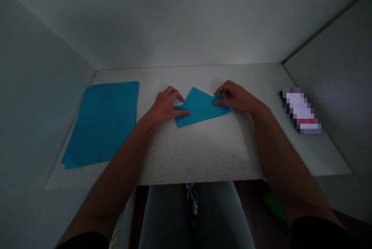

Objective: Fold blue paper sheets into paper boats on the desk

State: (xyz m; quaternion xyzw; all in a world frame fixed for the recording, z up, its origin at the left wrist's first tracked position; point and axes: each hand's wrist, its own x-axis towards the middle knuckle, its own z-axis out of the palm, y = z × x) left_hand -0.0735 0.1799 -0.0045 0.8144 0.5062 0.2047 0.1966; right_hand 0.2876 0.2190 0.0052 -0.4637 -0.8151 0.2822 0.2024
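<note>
A folded piece of blue paper (200,110) lies on the white table, slightly tilted, with a peaked triangle at its far edge and a long band along its near side. Crease lines run across it. My left hand (167,106) grips its left end, thumb flat on top and fingers curled at the far edge. At the right end, my right hand (235,95) has its thumb on the paper and its forefinger by the far edge. Whatever the fingertips do beneath the paper is hidden.
A stack of blue paper sheets (101,121) lies on the left of the white table (200,152). To the right is a phone-like object (300,111), blurred out. Walls close in the table at the back and both sides. My legs are under its front edge.
</note>
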